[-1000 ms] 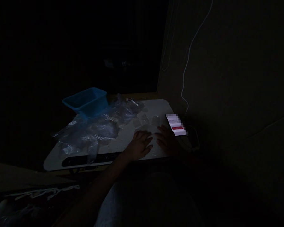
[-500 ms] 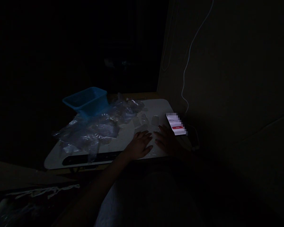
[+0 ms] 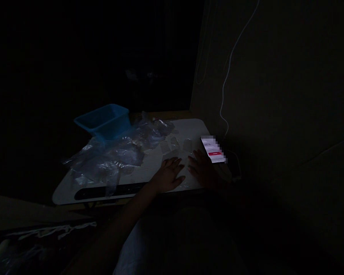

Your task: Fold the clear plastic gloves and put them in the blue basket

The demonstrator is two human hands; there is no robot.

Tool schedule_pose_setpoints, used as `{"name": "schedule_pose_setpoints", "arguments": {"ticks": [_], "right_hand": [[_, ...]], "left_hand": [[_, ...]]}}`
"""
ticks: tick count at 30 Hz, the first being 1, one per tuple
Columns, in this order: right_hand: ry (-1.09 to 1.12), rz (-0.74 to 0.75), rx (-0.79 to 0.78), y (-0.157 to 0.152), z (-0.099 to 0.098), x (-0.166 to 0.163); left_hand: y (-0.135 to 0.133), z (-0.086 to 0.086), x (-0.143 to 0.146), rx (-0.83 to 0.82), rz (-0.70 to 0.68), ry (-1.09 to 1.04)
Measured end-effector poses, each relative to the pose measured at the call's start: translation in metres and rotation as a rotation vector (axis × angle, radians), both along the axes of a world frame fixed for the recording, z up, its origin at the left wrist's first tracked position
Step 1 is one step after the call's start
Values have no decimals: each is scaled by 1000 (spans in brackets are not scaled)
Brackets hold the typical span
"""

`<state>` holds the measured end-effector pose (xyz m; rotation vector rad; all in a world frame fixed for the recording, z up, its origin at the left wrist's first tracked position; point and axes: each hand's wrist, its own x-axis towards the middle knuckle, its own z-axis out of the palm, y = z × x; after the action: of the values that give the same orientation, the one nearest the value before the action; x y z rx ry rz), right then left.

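left hand [image 3: 168, 177] and right hand [image 3: 200, 168] lie spread on the table [image 3: 189, 128], plastic [image 3: 111, 154] left, phone [image 3: 213, 149] right, probably to leave room between.

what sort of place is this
Likely a dark room in a home, though the gloom hides most of it: there's a small white table, a lit phone at its right edge and a white cord hanging beyond.

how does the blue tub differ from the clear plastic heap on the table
The blue tub keeps a firm, open-topped box shape; the plastic heap lies crumpled. The blue tub looks plain blue, while the plastic heap is see-through and glinting. The plastic heap spreads wider than the blue tub. Both sit left of the left hand.
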<state>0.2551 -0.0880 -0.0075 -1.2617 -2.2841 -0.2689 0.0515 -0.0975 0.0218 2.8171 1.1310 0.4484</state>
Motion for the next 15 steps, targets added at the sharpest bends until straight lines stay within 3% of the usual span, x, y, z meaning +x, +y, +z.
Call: {"name": "schedule_pose_setpoints", "arguments": {"ticks": [7, 15], "right_hand": [[54, -59, 1, 2, 0, 4], [103, 61, -4, 3, 4, 11]], "left_hand": [[0, 1, -1, 9, -6, 13], [0, 4, -1, -10, 23, -180]]}}
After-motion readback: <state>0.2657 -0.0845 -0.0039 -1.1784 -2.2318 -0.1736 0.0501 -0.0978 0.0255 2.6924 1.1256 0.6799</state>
